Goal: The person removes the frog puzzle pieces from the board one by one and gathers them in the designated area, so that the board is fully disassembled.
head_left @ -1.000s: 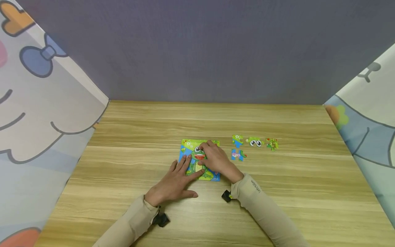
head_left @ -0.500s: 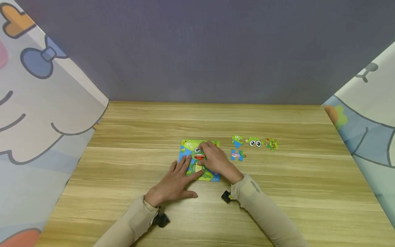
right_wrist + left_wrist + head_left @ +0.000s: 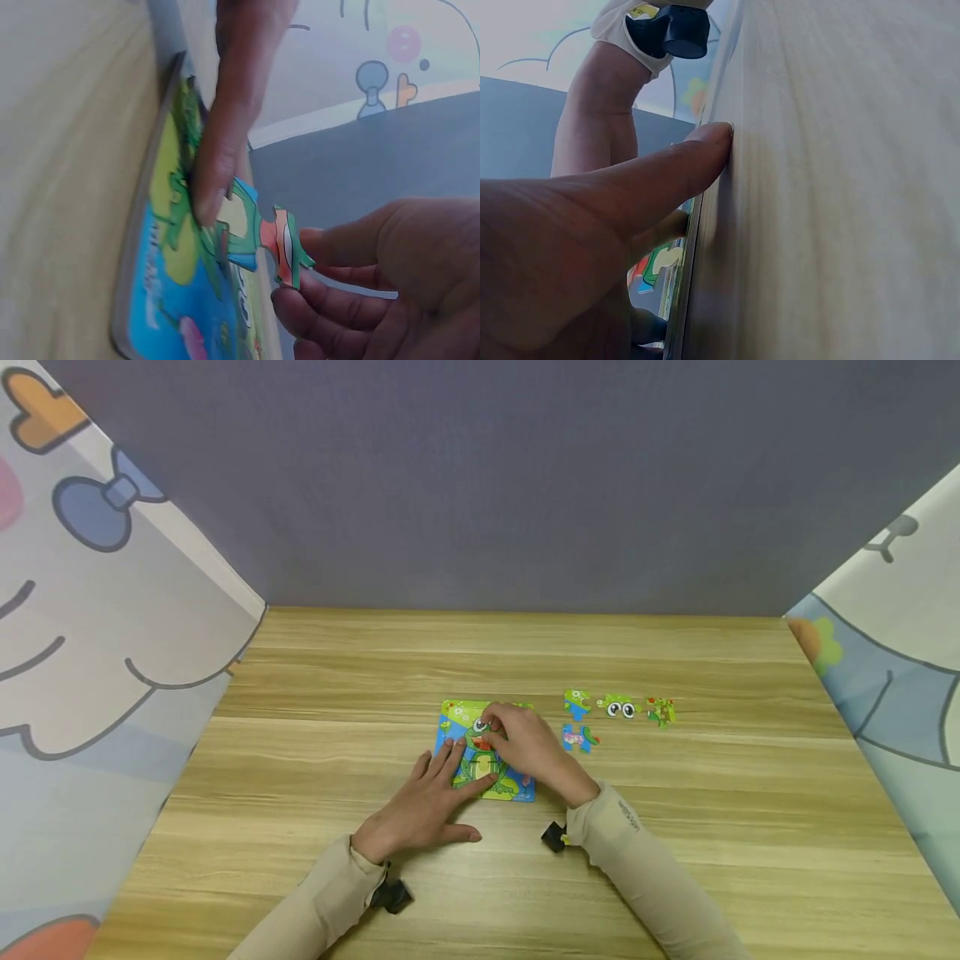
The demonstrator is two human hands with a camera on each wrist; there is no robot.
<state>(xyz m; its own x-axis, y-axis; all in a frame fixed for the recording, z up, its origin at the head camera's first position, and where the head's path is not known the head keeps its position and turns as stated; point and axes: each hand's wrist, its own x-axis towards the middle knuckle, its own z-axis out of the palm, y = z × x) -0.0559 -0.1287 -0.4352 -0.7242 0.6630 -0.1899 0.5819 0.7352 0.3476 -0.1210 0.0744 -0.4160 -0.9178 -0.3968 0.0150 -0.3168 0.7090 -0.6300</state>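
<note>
A frog jigsaw puzzle board [image 3: 452, 727] lies flat on the wooden table. My left hand [image 3: 423, 800] rests on its lower left with fingers spread straight; in the left wrist view the thumb [image 3: 697, 161] touches the tabletop. Over the upper right of the board, my right hand [image 3: 531, 745] pinches a puzzle piece [image 3: 244, 225] between thumb and fingertips. This piece carries part of the frog's red mouth and yellow belly. In the right wrist view it stands tilted up from the board, its lower end close to a left finger [image 3: 221, 165].
Several loose pieces lie right of the board: a flowered corner piece [image 3: 576, 702], one with two eyes [image 3: 619, 707], a green one with red spots [image 3: 663, 710] and a blue-pink one [image 3: 576, 737]. A grey panel [image 3: 525, 485] stands behind the table.
My right hand has shifted slightly, and the mouth piece it pinches has tilted up from the board. The left hand has stayed in place.
</note>
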